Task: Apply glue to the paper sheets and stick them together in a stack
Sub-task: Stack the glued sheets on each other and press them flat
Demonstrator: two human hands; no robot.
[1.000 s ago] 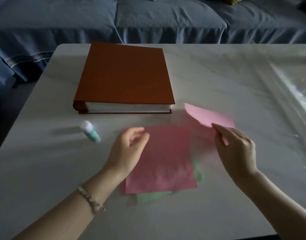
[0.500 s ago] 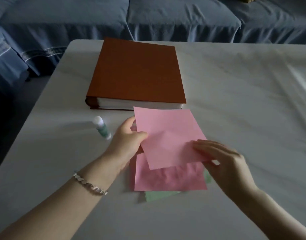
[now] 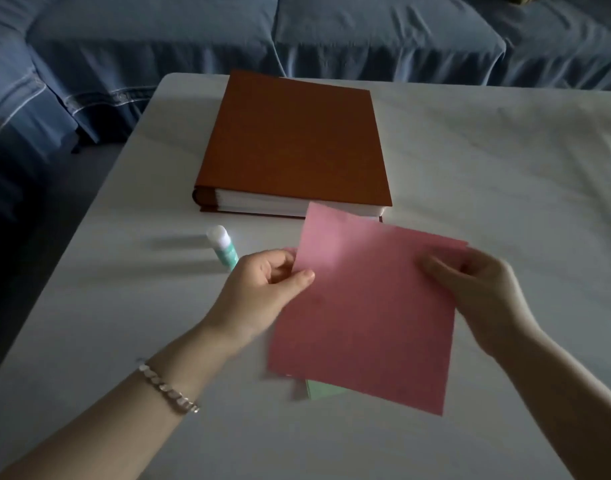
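Observation:
A pink paper sheet (image 3: 369, 306) is held between both hands above the table, tilted a little. My left hand (image 3: 262, 292) pinches its left edge with thumb on top. My right hand (image 3: 477, 292) grips its right edge, slightly blurred. Under the sheet lies the paper stack; only a corner of a green sheet (image 3: 323, 389) and a sliver of pink at the left show. A glue stick (image 3: 224, 249) with a white cap and teal body lies on the table just beyond my left hand.
A thick brown album (image 3: 293, 143) lies closed on the white table (image 3: 504, 185), right behind the papers. A blue sofa (image 3: 297, 32) runs along the table's far side. The table's left edge is near the glue stick.
The pink sheet came from the right over the stack, and both hands now hold it by its sides, lower and covering the pink sheet beneath. The camera view shifted left.

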